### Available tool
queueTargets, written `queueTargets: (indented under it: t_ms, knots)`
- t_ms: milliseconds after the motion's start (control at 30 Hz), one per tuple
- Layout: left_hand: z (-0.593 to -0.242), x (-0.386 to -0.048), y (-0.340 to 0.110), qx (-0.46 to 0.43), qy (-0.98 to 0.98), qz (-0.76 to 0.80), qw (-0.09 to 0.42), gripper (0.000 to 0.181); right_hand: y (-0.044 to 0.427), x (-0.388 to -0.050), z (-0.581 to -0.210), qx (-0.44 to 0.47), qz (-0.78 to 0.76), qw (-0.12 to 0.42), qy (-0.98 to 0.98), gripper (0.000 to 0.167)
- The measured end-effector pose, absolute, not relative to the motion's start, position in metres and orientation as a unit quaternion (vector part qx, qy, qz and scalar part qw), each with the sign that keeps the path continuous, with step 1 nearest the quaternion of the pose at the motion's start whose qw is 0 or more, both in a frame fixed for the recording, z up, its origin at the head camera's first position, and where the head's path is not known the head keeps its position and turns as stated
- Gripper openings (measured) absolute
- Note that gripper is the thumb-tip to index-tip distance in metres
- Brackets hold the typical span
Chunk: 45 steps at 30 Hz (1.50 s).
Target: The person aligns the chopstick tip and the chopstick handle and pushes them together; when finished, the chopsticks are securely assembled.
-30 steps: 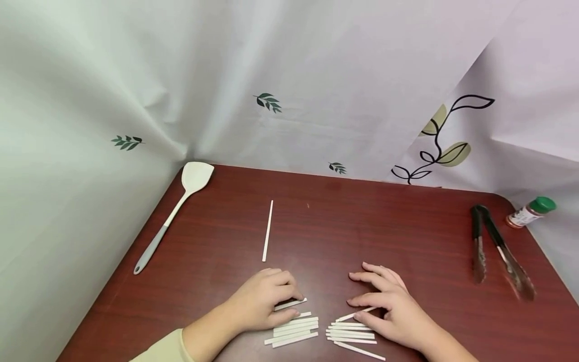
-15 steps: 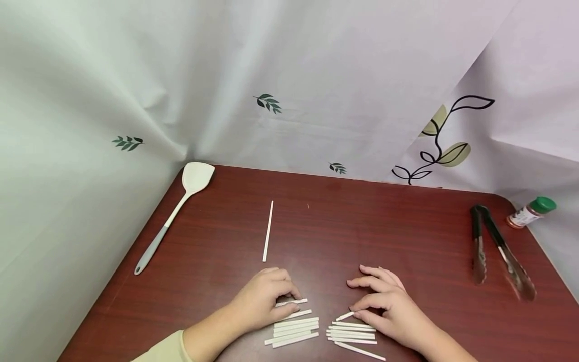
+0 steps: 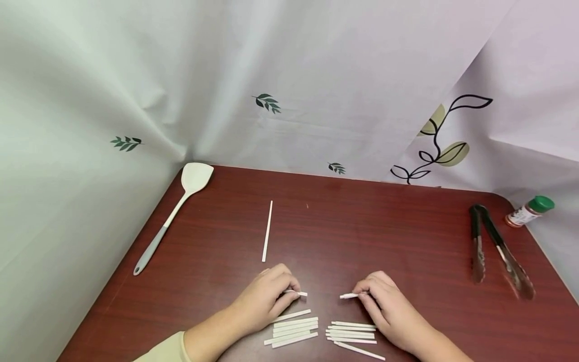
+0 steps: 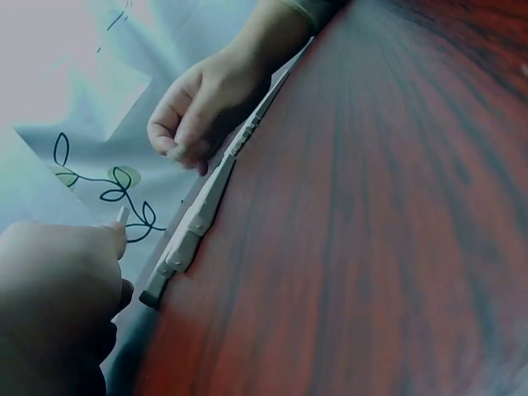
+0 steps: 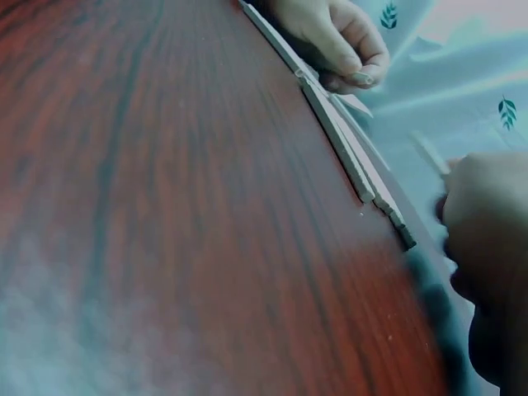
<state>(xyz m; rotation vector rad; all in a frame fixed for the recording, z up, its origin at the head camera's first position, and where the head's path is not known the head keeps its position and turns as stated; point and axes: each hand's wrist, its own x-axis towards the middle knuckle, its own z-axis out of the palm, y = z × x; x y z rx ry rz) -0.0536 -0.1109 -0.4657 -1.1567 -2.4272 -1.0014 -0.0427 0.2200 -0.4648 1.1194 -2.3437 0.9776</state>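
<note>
My left hand (image 3: pixel 266 297) pinches a short white stick (image 3: pixel 303 293) between thumb and fingers, its tip poking out to the right. Across a gap, my right hand (image 3: pixel 392 312) pinches another white stick (image 3: pixel 347 296) that points left. Below the left hand lies a group of several white sticks (image 3: pixel 295 329), and below the right hand a second group (image 3: pixel 351 334). In the left wrist view, the left hand (image 4: pixel 58 289) holds its stick (image 4: pixel 123 216) raised above the tabletop. The right wrist view shows the right hand (image 5: pixel 495 214) with its stick (image 5: pixel 431 155), somewhat blurred.
One longer white stick (image 3: pixel 268 231) lies alone beyond the left hand. A white spatula with a grey handle (image 3: pixel 173 213) is at the left edge. Tongs with black handles (image 3: pixel 497 241) and a green-capped bottle (image 3: pixel 524 215) are at the right. A patterned cloth (image 3: pixel 298 136) hangs behind.
Both hands have closed on a stick from the top of each group and moved it slightly away from the others. The right hand's fingers have drawn together. The remaining sticks lie nearly as before.
</note>
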Motion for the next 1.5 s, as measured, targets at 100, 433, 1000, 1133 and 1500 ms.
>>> queueTargets:
  t_ms: [100, 433, 1000, 1133, 1500]
  knots:
    - [-0.465, -0.053, -0.111, -0.392, -0.835, -0.369, 0.114, 0.006, 0.22, -0.043, -0.464, 0.395, 0.355, 0.188, -0.826, 0.022]
    - [-0.467, -0.054, -0.109, -0.426, -0.805, -0.387, 0.146, 0.017, 0.22, -0.043, -0.464, 0.37, 0.318, 0.203, -0.849, 0.019]
    - [-0.462, -0.038, -0.091, -0.474, -0.776, -0.378, 0.175, 0.013, 0.19, -0.033, -0.454, 0.491, 0.388, 0.26, -0.735, 0.023]
    - [-0.462, -0.035, -0.091, -0.486, -0.771, -0.372, 0.176, 0.013, 0.189, -0.031, -0.459, 0.501, 0.387, 0.245, -0.734, 0.024]
    - [-0.465, -0.031, -0.088, -0.509, -0.754, -0.367, 0.193, 0.011, 0.187, -0.03, -0.461, 0.52, 0.387, 0.226, -0.727, 0.024]
